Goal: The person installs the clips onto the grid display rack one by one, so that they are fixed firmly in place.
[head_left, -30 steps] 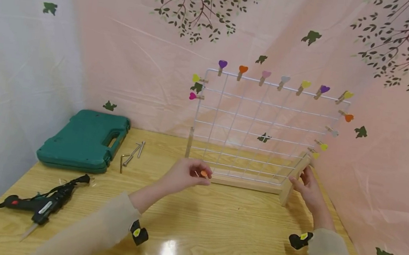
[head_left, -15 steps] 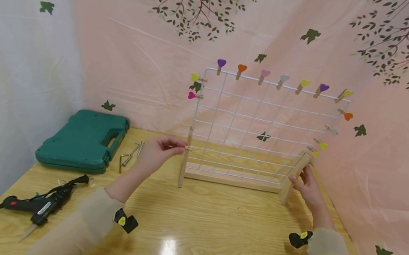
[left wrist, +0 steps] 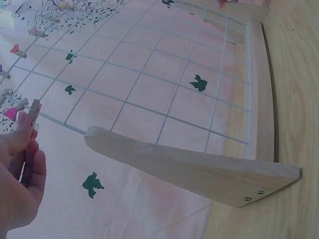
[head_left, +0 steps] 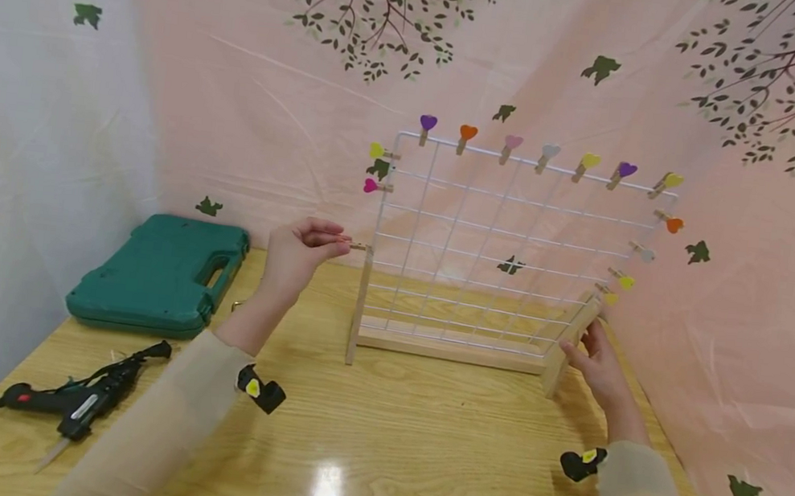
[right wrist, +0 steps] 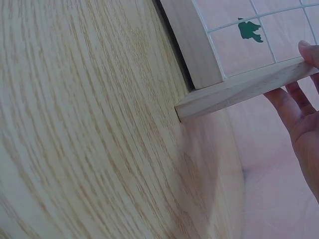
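Note:
A white wire grid (head_left: 523,162) stands in a wooden frame, with small heart-topped clothespins clipped along its top, right side and upper left. My left hand (head_left: 294,261) pinches another clothespin (head_left: 359,247) between thumb and fingers, level with the top of the left wooden post (head_left: 359,309). In the left wrist view this clothespin (left wrist: 34,110) points at the grid's side wire, just above the post's rounded end; fingers hide its heart. At the other end, my right hand (head_left: 599,370) holds the right wooden post (head_left: 569,347), thumb on the near face and fingers behind.
On the table's left lies a green plastic case (head_left: 154,279), with a black glue gun (head_left: 93,402) in front of it. A bit of a hex key (head_left: 237,305) shows beside my left wrist. A pink printed cloth (head_left: 291,148) hangs close behind the grid.
My left hand has gone from in front of the grid to its left side, then up the left post with the clothespin. It now covers most of the metal keys. My right hand stays put.

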`<state>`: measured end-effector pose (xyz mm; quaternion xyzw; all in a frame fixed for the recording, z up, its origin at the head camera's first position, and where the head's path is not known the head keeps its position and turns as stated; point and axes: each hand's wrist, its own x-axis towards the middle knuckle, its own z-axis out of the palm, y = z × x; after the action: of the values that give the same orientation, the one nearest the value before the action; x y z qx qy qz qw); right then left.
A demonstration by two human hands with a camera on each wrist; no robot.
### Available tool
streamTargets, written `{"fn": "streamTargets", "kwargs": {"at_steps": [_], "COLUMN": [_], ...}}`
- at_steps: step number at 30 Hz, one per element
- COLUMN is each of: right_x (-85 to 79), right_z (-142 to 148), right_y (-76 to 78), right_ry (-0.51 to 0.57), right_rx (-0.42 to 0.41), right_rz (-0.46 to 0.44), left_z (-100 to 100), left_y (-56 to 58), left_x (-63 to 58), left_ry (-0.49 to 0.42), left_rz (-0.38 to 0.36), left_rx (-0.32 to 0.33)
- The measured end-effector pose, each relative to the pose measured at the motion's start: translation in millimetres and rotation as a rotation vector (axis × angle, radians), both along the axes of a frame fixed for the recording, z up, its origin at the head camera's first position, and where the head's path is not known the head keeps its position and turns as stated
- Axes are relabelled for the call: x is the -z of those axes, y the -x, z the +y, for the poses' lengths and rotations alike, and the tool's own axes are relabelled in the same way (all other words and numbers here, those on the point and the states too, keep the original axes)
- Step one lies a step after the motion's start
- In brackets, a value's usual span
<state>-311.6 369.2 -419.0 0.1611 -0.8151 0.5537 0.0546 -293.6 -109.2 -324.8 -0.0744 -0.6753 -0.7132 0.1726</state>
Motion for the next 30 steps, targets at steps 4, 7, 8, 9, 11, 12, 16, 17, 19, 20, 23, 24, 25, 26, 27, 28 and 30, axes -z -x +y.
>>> {"fn": "streamTargets", "kwargs": {"at_steps": [4,7,8,9,11,12,16,17,19,20,23,24,25,26,27,28,30], "right_x": [7.5,11.3,12.1,12.8,13.7,14.0,17.0,18.0,19.3,19.3,16.2,14.6,13.2,11.3,10.2,9.4,8.4], "right_z": [7.0,10.0,10.5,10.7,10.4,10.3,13.0,14.0,15.1,15.2,11.7,10.4,9.4,8.3,7.6,7.3,7.3], "right_y": [5.0,7.2,7.5,7.6,7.6,7.6,9.5,10.2,11.1,11.2,8.8,7.7,6.8,5.8,5.2,4.8,4.8], "right_ry": [-0.011,-0.013,-0.016,-0.016,0.010,0.013,0.027,0.013,0.022,0.028,0.033,0.026,0.026,0.010,0.004,-0.007,-0.018], "right_rx": [0.000,0.006,0.006,0.004,0.005,0.002,-0.006,-0.008,-0.012,-0.018,-0.019,-0.019,-0.013,-0.012,-0.002,0.001,0.008], "right_rz": [-0.006,-0.007,-0.004,0.000,0.006,0.009,0.005,0.001,0.000,0.003,0.005,0.007,0.005,0.004,0.000,-0.002,0.001], "left_z": [3.2,5.4,5.9,6.4,7.2,7.7,11.2,12.4,14.7,15.9,18.1,18.5,18.6,18.6,18.2,17.6,16.0], "left_y": [11.0,19.6,22.2,24.7,28.7,30.3,33.3,33.9,35.2,36.1,38.0,38.2,38.3,38.6,38.5,38.7,38.9], "left_x": [-6.4,-10.0,-11.3,-12.4,-14.8,-16.2,-22.4,-23.5,-25.3,-25.7,-26.1,-26.3,-26.4,-26.3,-26.2,-25.9,-24.9], "left_ry": [-0.003,0.021,0.032,0.042,0.056,0.060,0.080,0.086,0.106,0.114,0.149,0.157,0.163,0.167,0.179,0.186,0.212], "left_rz": [-0.011,-0.027,-0.034,-0.039,-0.053,-0.058,-0.069,-0.070,-0.070,-0.070,-0.061,-0.061,-0.060,-0.058,-0.054,-0.049,-0.028], "left_rx": [-0.076,-0.124,-0.137,-0.149,-0.164,-0.166,-0.153,-0.147,-0.138,-0.133,-0.129,-0.128,-0.129,-0.127,-0.128,-0.126,-0.111]}}
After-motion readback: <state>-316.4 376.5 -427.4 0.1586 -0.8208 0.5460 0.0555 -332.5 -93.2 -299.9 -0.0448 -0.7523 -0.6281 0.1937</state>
